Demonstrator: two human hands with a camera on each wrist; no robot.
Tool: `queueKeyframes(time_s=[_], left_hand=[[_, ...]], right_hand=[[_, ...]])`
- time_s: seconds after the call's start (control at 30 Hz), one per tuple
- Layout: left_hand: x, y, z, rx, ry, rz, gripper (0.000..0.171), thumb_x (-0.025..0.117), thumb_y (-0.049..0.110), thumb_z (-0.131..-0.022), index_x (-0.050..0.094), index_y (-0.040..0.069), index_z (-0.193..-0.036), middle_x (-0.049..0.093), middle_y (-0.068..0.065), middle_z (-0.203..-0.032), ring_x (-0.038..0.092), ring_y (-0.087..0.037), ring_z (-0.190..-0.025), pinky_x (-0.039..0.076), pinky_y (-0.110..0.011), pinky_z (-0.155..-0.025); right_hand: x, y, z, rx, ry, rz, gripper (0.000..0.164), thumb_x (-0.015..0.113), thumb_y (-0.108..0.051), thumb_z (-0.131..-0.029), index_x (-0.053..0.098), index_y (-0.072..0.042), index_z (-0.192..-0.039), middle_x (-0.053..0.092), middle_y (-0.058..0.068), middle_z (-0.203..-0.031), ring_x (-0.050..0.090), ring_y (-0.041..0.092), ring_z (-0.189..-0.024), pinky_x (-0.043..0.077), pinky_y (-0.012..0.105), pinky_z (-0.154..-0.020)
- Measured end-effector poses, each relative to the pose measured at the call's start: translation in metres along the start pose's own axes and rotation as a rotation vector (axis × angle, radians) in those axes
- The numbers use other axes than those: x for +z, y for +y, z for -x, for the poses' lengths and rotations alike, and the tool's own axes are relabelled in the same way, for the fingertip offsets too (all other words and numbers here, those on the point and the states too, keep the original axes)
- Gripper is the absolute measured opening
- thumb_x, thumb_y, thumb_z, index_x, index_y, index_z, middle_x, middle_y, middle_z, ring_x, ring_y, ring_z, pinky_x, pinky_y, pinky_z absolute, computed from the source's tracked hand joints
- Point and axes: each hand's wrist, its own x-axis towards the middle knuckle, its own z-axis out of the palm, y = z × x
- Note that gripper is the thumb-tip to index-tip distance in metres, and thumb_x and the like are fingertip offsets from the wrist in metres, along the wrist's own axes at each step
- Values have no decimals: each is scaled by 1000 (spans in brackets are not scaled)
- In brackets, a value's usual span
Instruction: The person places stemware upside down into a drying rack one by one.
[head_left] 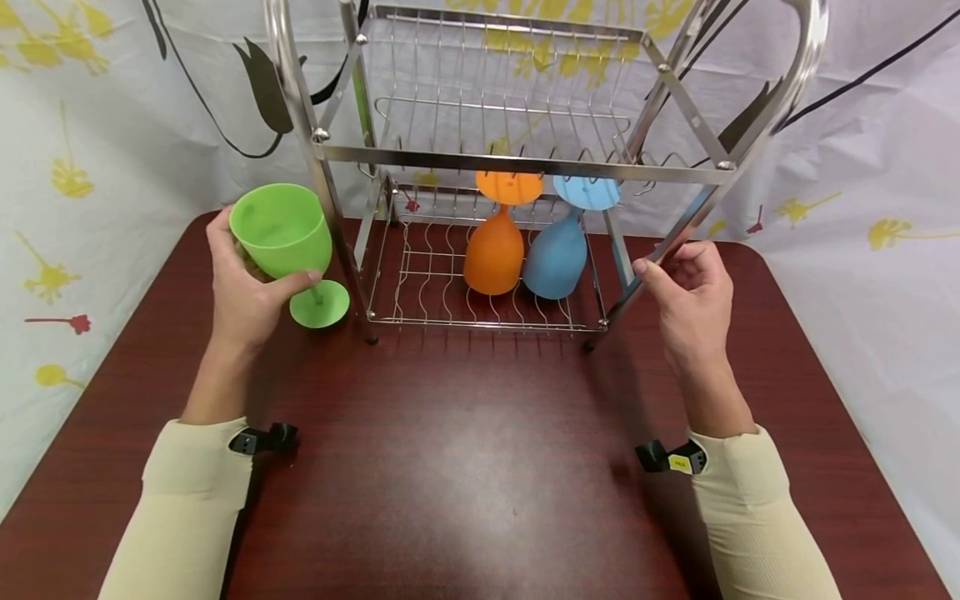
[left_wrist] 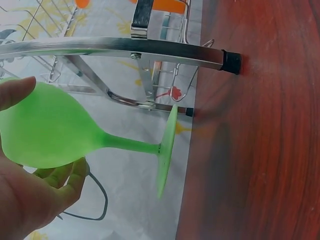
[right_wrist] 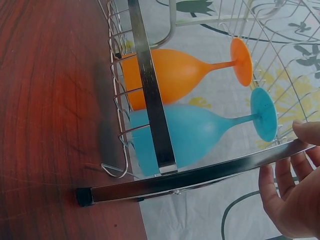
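My left hand (head_left: 247, 292) holds a green goblet (head_left: 281, 229) by its bowl, upright, just left of the metal dish rack (head_left: 525, 165). In the left wrist view the goblet's foot (left_wrist: 167, 152) is raised off the table. My right hand (head_left: 693, 300) pinches the rack's right front leg (right_wrist: 240, 167) between thumb and fingers. On the rack's lower shelf, an orange goblet (head_left: 493, 254) and a blue goblet (head_left: 557, 260) stand upside down side by side, feet up, beneath the upper shelf's front bar.
The rack stands at the back of a dark red wooden table (head_left: 465, 467). Its upper wire shelf (head_left: 510, 108) holds nothing visible. A white patterned sheet (head_left: 885, 275) hangs behind and at the sides. Small hooks (head_left: 660, 171) line the front bar.
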Motion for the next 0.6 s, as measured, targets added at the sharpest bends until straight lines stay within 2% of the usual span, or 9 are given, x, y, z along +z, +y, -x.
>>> queueKeyframes(time_s=[0.3, 0.5, 0.6], left_hand=[[-6, 2, 2, 11, -52, 33, 93, 77, -17, -57, 38, 9, -137, 50, -10, -129, 48, -28, -115, 40, -25, -94], [-11, 2, 2, 34, -96, 114, 94, 73, -22, -55, 37, 5, -137, 48, -12, -130, 47, -29, -116, 40, -26, -97], [-14, 3, 3, 22, -111, 138, 94, 71, -24, -55, 37, 5, -137, 48, -13, -130, 46, -29, -117, 40, -26, -97]], right_hand=[[-1, 1, 0, -7, 2, 4, 24, 74, 8, -79, 58, -9, -84, 64, 6, -83, 58, 17, -75, 48, 22, -65], [0, 0, 0, -2, 3, 23, 24, 74, 7, -79, 58, -10, -83, 64, 6, -84, 58, 17, -77, 48, 23, -68], [0, 0, 0, 1, 8, 36, 23, 74, 7, -80, 58, -10, -83, 64, 5, -84, 58, 16, -77, 47, 23, -67]])
